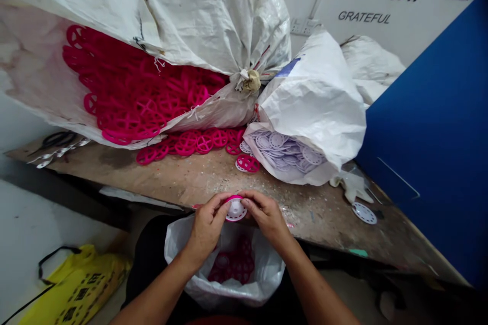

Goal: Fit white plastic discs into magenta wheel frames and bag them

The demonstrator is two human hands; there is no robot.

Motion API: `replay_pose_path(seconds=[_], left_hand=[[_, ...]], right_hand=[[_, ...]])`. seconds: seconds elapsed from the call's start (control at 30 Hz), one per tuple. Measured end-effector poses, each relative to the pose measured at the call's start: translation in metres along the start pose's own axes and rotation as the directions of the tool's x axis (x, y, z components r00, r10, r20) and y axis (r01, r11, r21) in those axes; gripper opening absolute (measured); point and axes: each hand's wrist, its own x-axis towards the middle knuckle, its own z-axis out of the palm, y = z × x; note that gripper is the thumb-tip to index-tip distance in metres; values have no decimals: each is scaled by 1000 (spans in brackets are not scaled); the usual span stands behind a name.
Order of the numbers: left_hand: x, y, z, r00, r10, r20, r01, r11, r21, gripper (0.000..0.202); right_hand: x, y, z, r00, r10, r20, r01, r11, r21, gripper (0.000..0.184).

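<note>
Between my two hands, over the front edge of the table, is a white plastic disc [237,208] with a pink ring around its rim. My left hand [209,219] pinches its left side, and my right hand [266,213] pinches its right side. Below them a white bag [179,244] stands open on my lap, with several pink pieces [234,264] inside. Farther back on the table, a pink spoked ring [248,163] lies partly over a white disc. A row of pink rings [186,143] lies to the left of it.
A large white sack [213,15] spills pink rings at the back left. Beside it a paper sack [316,96] holds white discs [282,150]. Scissors [57,139] lie far left; a loose white disc [365,213] lies right, near a blue panel [430,137]. A yellow bag [82,284] sits below left.
</note>
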Motion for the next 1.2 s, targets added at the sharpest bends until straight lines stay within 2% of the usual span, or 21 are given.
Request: replay_pose_path(seconds=[0.07,0.13,0.2,0.27,0.37,0.43,0.5,0.57,0.6,0.63,0.7,0.77,0.8,0.87,0.93,1.07,1.13,1.2], left_hand=[[-1,0,1,1000,-14,7,15,999,-39,28],[-3,0,3,994,-82,72,91,987,-129,36],[-7,-2,4,973,-167,157,194,965,-176,44],[-11,-4,5,956,-219,195,250,956,-152,44],[-17,-11,4,957,-230,177,248,965,-90,40],[-20,-17,1,943,-255,215,273,960,-59,42],[-22,-19,-6,898,-296,325,315,949,-7,45],[-22,-17,-14,839,-329,434,315,943,105,45],[-19,-13,-19,823,-333,460,282,943,177,44],[-16,-9,-22,831,-318,457,222,942,252,41],[-2,1,-24,898,-211,387,48,920,390,31],[19,7,-18,955,-17,295,-142,850,507,22],[32,8,-13,960,88,265,-227,798,559,20],[60,4,3,932,246,264,-360,693,625,19],[87,-4,19,897,326,300,-442,623,645,20],[124,-19,42,876,344,337,-481,587,651,22],[129,-22,44,871,334,361,-492,579,650,21],[122,-23,39,866,317,387,-500,579,645,21]], right_hand=[[-1,1,-1,998,55,-18,-53,994,95,21],[-3,2,-3,994,107,-34,-98,976,197,22],[-7,4,-4,992,129,11,-127,951,283,23],[-13,5,-2,991,105,78,-123,947,298,29],[-23,7,2,990,66,126,-94,969,227,29],[-26,7,0,985,63,158,-86,987,139,28],[-20,7,-11,975,50,217,-53,999,8,32],[-5,7,-34,982,22,190,12,984,-175,28],[6,8,-48,993,0,120,36,954,-299,23],[18,11,-63,999,-32,1,29,893,-449,18],[44,19,-89,981,-80,-175,-78,668,-740,22],[66,29,-107,970,-90,-225,-141,543,-828,24],[74,35,-112,970,-83,-230,-157,506,-848,26],[83,44,-115,972,-76,-223,-167,445,-880,27],[84,49,-114,975,-92,-200,-152,379,-913,23],[84,52,-116,986,-150,-76,-29,296,-955,24],[85,52,-121,985,-174,-8,41,278,-960,27],[85,53,-125,980,-195,45,99,277,-956,31]])
